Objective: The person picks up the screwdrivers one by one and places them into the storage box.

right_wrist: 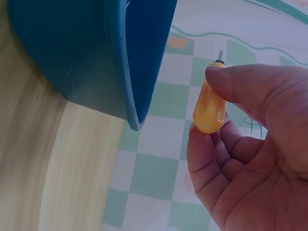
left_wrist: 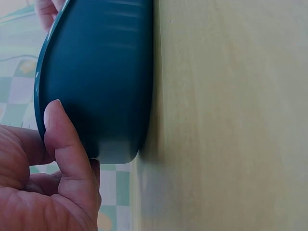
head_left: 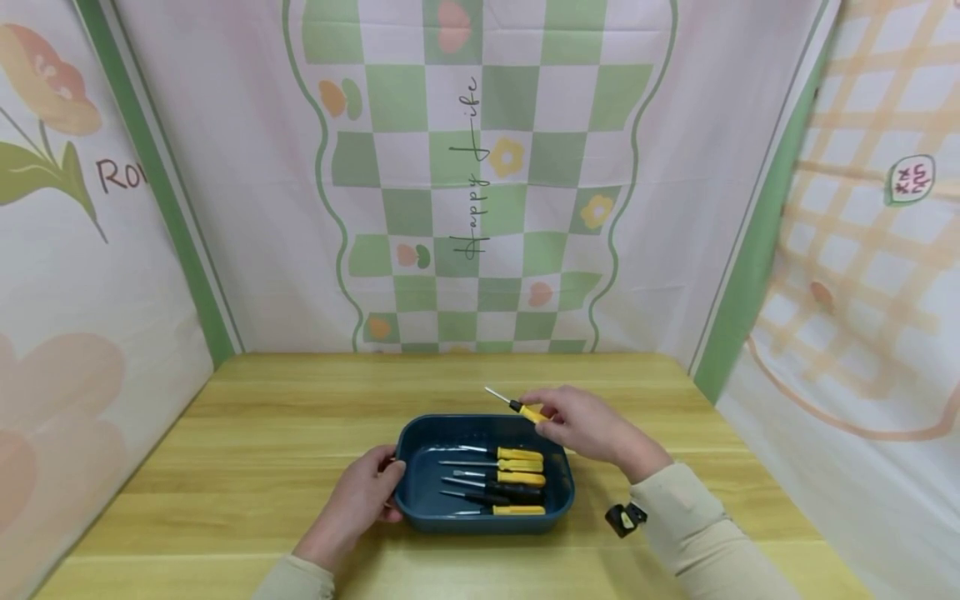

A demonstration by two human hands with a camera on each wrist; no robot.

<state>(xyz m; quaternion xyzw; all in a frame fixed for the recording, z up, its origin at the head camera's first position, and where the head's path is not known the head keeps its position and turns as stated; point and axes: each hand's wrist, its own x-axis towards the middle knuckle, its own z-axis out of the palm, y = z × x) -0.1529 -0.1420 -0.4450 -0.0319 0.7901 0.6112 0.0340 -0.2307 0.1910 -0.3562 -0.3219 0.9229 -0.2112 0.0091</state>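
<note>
A dark blue plastic box (head_left: 480, 525) with rounded corners stands on the table, several screwdrivers (head_left: 519, 479) lying side by side inside. Most of those have yellow handles, some black, and their shafts point left. My left hand (head_left: 362, 492) grips the box's left end by its rim; the thumb (left_wrist: 66, 139) shows against the wall in the left wrist view. Over the far right corner, my right hand (head_left: 585, 423) holds a screwdriver (head_left: 534, 413) with a yellow handle and black collar. Its shaft points up and left. Thumb and fingers pinch the handle (right_wrist: 209, 113) in the right wrist view.
The wood-grain table (head_left: 300, 417) extends around the box on all sides. A patterned cloth (head_left: 480, 208) hangs behind its far edge, with further cloths at left and right. A small black device (head_left: 626, 519) sits by the right sleeve.
</note>
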